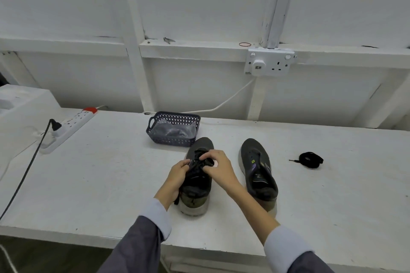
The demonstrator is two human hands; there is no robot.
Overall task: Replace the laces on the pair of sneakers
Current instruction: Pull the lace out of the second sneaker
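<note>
Two dark grey sneakers stand on the white table (111,184), toes pointing away from me. On the left sneaker (199,186), still laced in black, my left hand (177,175) grips the lacing from the left side. My right hand (218,167) pinches its black lace near the upper eyelets. The right sneaker (258,170) stands apart with no lace in its eyelets. A coiled black lace (309,160) lies loose on the table to its right.
A dark perforated basket (155,133) holding a clear plastic bag stands just behind the left sneaker. A white power strip (68,127) with a black plug and cable lies at the far left. A wall socket (269,63) hangs on the white wall behind.
</note>
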